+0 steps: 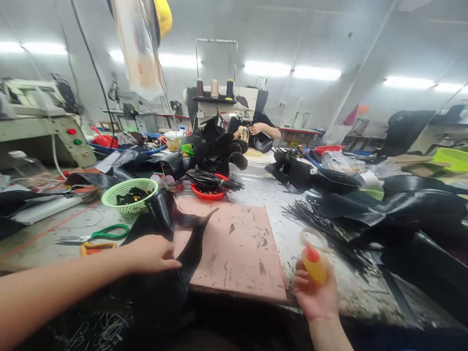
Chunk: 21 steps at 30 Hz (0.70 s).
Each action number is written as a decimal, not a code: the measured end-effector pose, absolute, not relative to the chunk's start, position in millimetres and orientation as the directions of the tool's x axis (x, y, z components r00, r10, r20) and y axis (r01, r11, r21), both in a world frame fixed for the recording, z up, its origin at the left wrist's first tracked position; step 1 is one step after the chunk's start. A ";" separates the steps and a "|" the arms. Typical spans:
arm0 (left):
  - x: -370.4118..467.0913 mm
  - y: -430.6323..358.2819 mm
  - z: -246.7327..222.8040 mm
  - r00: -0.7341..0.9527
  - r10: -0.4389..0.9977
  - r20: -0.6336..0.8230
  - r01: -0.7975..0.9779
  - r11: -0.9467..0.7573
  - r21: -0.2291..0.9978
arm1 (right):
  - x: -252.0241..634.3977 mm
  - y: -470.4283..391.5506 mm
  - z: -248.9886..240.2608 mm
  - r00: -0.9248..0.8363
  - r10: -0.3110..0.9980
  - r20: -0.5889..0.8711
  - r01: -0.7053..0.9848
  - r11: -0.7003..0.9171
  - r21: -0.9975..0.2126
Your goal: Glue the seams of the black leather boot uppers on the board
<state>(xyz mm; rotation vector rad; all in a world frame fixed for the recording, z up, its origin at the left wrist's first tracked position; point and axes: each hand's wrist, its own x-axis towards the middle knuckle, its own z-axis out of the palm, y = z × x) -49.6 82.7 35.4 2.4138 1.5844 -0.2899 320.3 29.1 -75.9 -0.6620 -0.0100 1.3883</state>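
My left hand (153, 254) has its fingers curled at the edge of a black leather piece (193, 248), which lies partly over a pink mat (234, 248) and hangs off the table's front edge. To the right of the mat, my right hand (317, 287) is wrapped round a small yellow glue bottle (315, 267) with a red cap that points up and away from me. A clear round lid or ring (313, 238) shows just behind the bottle.
Green-handled scissors (109, 232) and an orange-handled tool (97, 248) lie at left, before a green basket (129, 195). Behind the mat stands a red bowl (207, 195). Black cords (329, 229) and leather (395, 204) cover the right. Across the table, a person's hands (261, 128) work at a sewing machine.
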 end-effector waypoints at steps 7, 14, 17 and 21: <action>37.0 96.6 -4.8 0.124 0.979 -0.162 0.976 -0.091 0.200 | 324.3 39.7 -85.7 0.188 0.936 -0.297 -0.919 0.061 -0.389; 38.1 83.9 5.2 0.507 0.817 -0.273 0.857 -0.446 0.256 | 324.5 24.1 -83.5 0.173 0.912 -0.371 -0.954 0.063 -0.291; 8.4 84.7 27.7 0.813 0.455 -0.363 0.579 -0.700 0.418 | 326.5 26.0 -87.1 0.158 0.937 -0.313 -0.945 0.052 -0.322; -34.3 92.6 44.8 0.855 0.379 -0.354 0.517 -0.664 0.539 | 329.7 29.6 -93.3 0.148 0.957 -0.248 -0.921 0.042 -0.386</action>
